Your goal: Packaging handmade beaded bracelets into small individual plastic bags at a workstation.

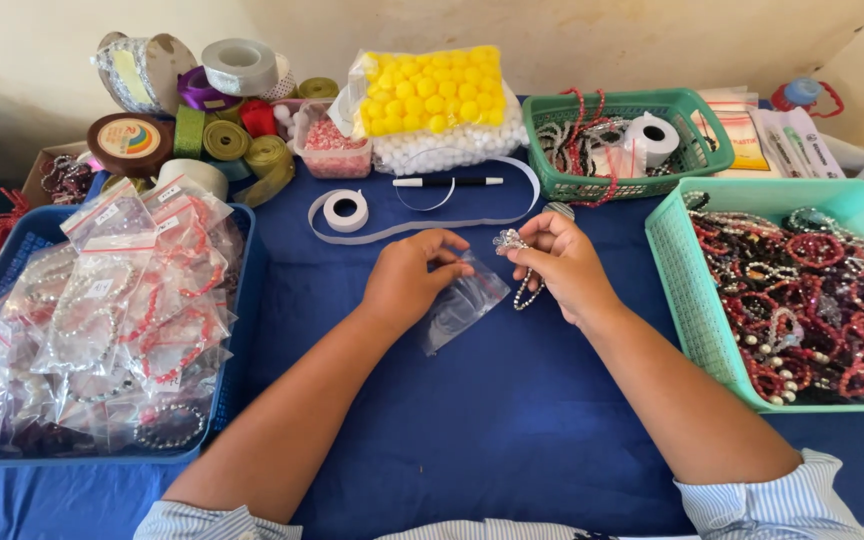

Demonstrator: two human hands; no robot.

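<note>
Both hands are working a beaded bracelet and a clear bag over the blue tablecloth (pixel 512 420).
The left hand (pixel 407 280) is pinching the mouth of the small clear plastic bag (pixel 462 303), fingers narrow; the right hand (pixel 564 265) is gripping the pearl-white beaded bracelet (pixel 524 290) just beside the bag's opening; a teal basket (pixel 674 265) of bracelets is lying to the right; a blue tray (pixel 242 330) of bagged bracelets is lying to the left.

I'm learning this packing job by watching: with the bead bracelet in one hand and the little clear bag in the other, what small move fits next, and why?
Probably feed the bracelet into the mouth of the clear bag. The right hand pinches the bracelet just beside the bag, which the left hand holds at its top edge. The blue tray on the left already holds bracelets in such bags, while the teal basket holds loose ones.
</note>
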